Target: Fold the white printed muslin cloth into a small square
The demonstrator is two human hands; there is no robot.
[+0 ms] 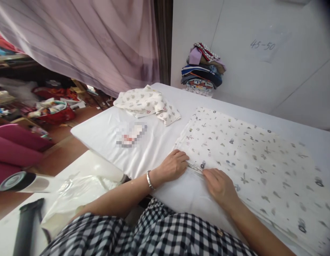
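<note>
The two hands, left (pixel 173 165) and right (pixel 220 185), pinched the near edge of the thin white printed cotton cloth (pixel 234 142), spread flat before them; it looked light, limp, best held by hemmed corners.

- The cloth (pixel 250 160) is white, with a scattered print of small grey, green and brownish shapes, some like leaves, some like starry flowers, and a few darker round motifs.
- It lies spread nearly flat across the right half of the frame, running from the upper middle to the lower right.
- Its near edge slants from the centre toward the lower right, with layered folds showing.
- Slight creases mark its left end.
</note>
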